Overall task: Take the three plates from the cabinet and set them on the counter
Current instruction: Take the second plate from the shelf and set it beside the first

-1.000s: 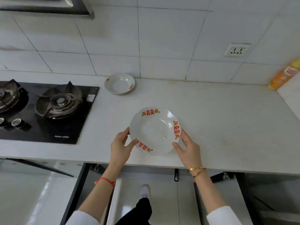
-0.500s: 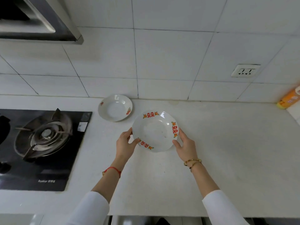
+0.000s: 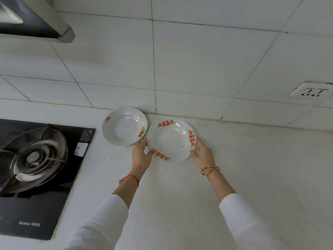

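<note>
While both hands grip it, the red-patterned plate (image 3: 171, 140) sits between them at the far part of the counter (image 3: 252, 168), close to the tiled wall (image 3: 180, 60). Left hand (image 3: 141, 156) clamps the near-left rim, thumb on top; right hand (image 3: 202, 156) clamps the right rim. Neither hand is nearer; grip is symmetric. Round plate, so no long axis to align. Key relation: its left rim lies just beside the right rim of the first plate (image 3: 124, 126), already resting flat on the counter; touching or overlapping cannot be told. Whether the held plate has landed is unclear. Judgement: lowering straight down risks rim-on-rim contact; a slight shift right would clear it.
</note>
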### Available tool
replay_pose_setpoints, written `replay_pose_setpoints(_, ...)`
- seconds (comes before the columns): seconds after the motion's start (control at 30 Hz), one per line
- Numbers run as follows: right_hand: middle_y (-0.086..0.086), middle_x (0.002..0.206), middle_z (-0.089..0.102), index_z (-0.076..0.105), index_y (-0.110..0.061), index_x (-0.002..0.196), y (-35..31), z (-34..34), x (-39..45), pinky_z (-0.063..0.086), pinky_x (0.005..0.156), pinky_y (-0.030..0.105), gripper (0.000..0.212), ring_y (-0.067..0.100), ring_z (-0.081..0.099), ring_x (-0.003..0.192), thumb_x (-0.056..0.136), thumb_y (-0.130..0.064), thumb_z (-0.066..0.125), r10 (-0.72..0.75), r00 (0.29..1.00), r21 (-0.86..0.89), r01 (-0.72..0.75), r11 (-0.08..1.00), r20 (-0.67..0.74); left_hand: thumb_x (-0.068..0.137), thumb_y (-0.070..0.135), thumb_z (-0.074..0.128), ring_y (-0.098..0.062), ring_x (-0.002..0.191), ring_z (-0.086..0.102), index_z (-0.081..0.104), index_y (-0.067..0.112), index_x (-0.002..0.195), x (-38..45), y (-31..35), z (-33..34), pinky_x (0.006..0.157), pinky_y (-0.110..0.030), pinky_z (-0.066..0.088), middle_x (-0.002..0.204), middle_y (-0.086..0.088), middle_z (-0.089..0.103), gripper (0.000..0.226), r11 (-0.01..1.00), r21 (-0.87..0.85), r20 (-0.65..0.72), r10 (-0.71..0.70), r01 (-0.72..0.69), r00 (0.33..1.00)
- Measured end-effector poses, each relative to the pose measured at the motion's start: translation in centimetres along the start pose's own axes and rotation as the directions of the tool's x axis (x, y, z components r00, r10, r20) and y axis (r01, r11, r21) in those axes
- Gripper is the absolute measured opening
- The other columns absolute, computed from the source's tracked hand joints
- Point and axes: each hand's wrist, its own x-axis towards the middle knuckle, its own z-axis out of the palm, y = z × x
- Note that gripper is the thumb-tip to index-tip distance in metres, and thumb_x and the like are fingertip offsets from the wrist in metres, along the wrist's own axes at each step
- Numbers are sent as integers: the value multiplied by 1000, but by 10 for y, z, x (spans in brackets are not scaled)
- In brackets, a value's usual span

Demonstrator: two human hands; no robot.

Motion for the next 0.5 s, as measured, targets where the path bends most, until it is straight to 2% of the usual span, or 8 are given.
replay_pose_setpoints(0.17,5,124,63,41,-19,140,5,8,29,37,93,22,59,24,57,117,86,-8,62,14,1000,8,-14,1000,18,86,15,70,-31,125,51,46,12,143,26,-1,13,109,-46,41,138,-11,53,62,1000,12,-16,-21,21,1000)
replay_pose_setpoints(0.5,7,119,65,44,-15,137,10,15,53,42,90,25,54,25,59,112,87,-7,61,30,998,-9,-30,1000,57,86,9,68,-28,124,53,47,12,142,44,-2,24,108,-44,43,137,-8,54,60,996,-68,-47,-55,51,997)
